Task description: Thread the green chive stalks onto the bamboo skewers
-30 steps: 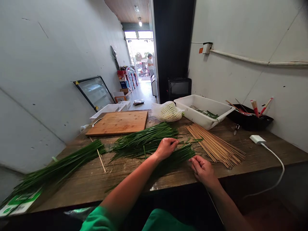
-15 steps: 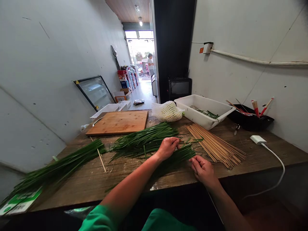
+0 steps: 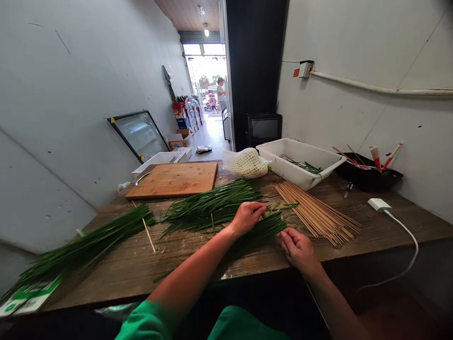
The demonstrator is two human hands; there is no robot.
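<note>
Green leaves (image 3: 214,200) make three bundles, one between two hands (image 3: 247,218) (image 3: 299,250).

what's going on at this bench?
A person is working over long green stalks with two bare hands. The left hand is above the near bunch of greens, the right hand at its right end. Both have fingertips drawn together; whether either grips a stalk is too small to tell. Another bunch lies just beyond, a third off to the left. Thin sticks lie fanned out to the right.
</note>
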